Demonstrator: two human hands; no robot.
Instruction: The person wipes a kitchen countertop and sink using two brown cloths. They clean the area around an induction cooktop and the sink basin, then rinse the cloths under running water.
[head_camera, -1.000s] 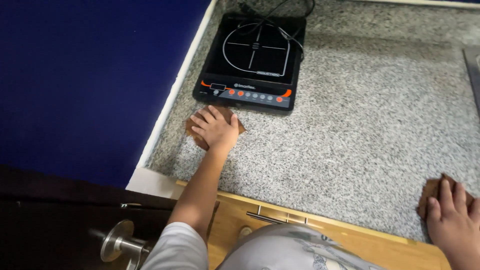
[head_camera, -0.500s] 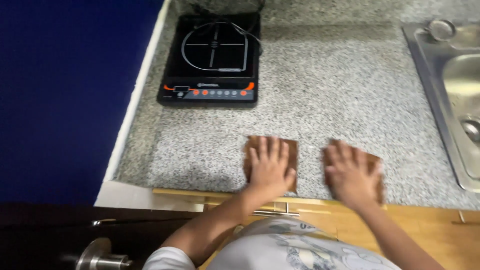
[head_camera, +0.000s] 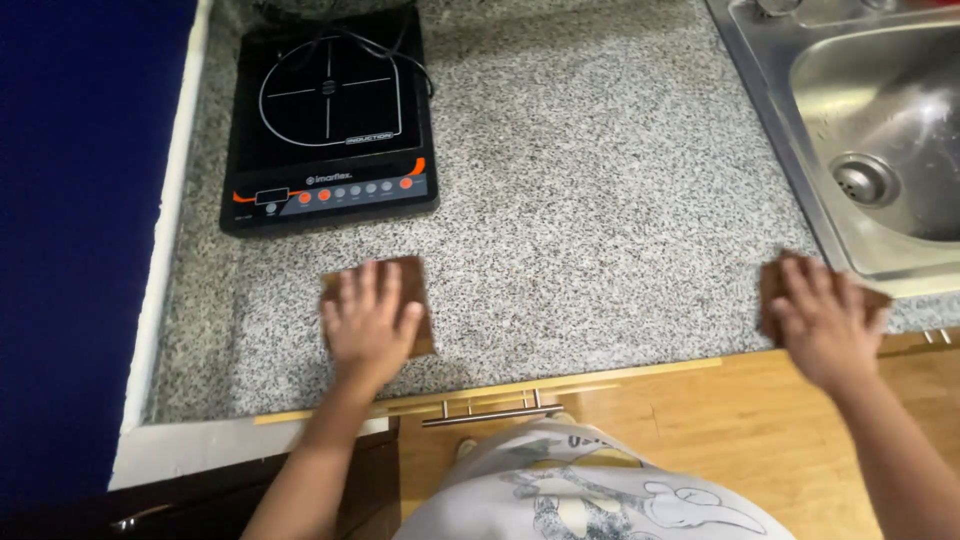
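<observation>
My left hand (head_camera: 370, 322) lies flat, fingers spread, pressing a brown cloth pad (head_camera: 412, 280) onto the speckled granite countertop (head_camera: 600, 200), just in front of the black induction cooker (head_camera: 330, 120). My right hand (head_camera: 822, 318) rests the same way on a second brown pad (head_camera: 772, 290) at the counter's front right, beside the corner of the steel sink (head_camera: 880, 150). Each pad is mostly hidden under its palm.
A dark blue wall (head_camera: 80, 220) borders the counter on the left. A wooden drawer front with a metal handle (head_camera: 490, 412) runs below the counter edge. The cooker's cord lies coiled on its glass top.
Half a second ago both hands sat close together near the counter's front; now they are far apart, the left pad toward the cooker, the right pad slid to the sink.
</observation>
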